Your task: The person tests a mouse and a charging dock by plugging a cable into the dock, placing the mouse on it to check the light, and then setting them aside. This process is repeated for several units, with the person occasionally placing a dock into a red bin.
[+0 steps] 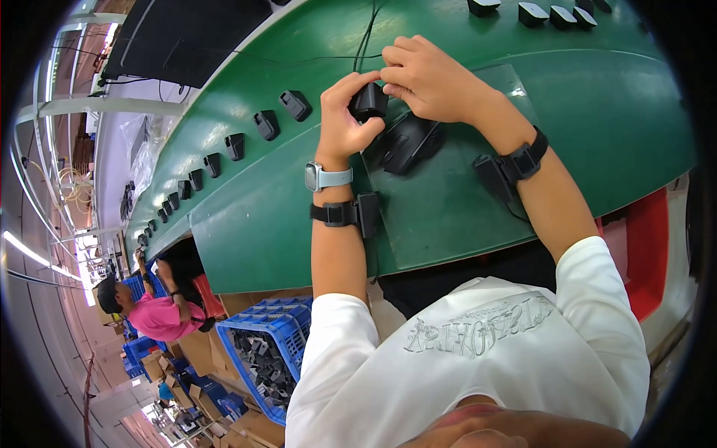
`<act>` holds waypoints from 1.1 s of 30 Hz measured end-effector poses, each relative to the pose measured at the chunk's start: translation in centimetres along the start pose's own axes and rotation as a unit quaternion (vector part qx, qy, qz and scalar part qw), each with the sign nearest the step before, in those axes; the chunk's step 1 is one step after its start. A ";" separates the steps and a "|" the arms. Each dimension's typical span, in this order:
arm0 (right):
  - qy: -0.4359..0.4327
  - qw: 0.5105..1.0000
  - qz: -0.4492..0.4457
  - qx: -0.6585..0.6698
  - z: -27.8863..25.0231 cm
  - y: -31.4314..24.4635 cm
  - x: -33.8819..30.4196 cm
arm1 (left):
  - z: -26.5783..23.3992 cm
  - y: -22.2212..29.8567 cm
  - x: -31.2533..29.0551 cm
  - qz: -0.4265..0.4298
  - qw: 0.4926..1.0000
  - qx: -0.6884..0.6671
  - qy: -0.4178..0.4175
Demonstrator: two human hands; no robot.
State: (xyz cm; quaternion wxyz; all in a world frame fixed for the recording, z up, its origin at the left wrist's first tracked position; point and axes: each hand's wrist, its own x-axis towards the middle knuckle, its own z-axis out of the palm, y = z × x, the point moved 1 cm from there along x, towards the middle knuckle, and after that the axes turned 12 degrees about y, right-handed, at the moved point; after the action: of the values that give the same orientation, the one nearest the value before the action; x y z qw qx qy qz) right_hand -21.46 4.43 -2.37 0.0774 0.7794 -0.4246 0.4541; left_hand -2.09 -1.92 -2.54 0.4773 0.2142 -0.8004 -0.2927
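My left hand (pixel 345 123) is curled round a small black plastic block (pixel 369 102), thumb on its near side and index finger reaching over the far side. At the block's right far edge, the bent fingers of my right hand (pixel 427 81) are pinched together, meeting my left index fingertip. Whatever the right fingertips grip is hidden. Just below both hands, a larger black moulded device (pixel 407 143) lies on a clear sheet (pixel 448 216) over the green table (pixel 261 239).
Black plastic blocks (pixel 266 125) stand in a row along the table's left; several more (pixel 532 15) sit far right. Thin black cables (pixel 366 41) run beyond my hands. A blue crate (pixel 261 366) of black parts stands lower left. Farther left, a person in pink (pixel 160 315) sits at the table.
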 end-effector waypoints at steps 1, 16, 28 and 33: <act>0.011 1.000 0.008 0.002 0.1 0.0 0.0 | 0.1 0.1 0.0 -0.003 1.000 -0.006 0.014; -0.222 0.928 0.114 0.275 -0.4 -0.8 -0.8 | -1.3 -4.1 -1.2 -0.310 0.794 -0.484 0.198; 0.074 0.743 0.374 0.550 0.4 3.2 -1.5 | 0.2 -2.5 -0.9 -0.311 0.811 -0.471 0.157; 0.147 0.769 0.376 0.496 1.9 2.3 -0.8 | 0.2 -2.4 -1.3 -0.288 0.847 -0.414 0.166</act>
State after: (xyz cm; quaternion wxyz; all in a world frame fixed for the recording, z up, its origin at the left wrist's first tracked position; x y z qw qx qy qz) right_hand -22.15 2.46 -4.64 -0.4354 0.4112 -0.3831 0.7032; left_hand -1.52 -2.87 -5.04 0.5417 0.2626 -0.4160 -0.6816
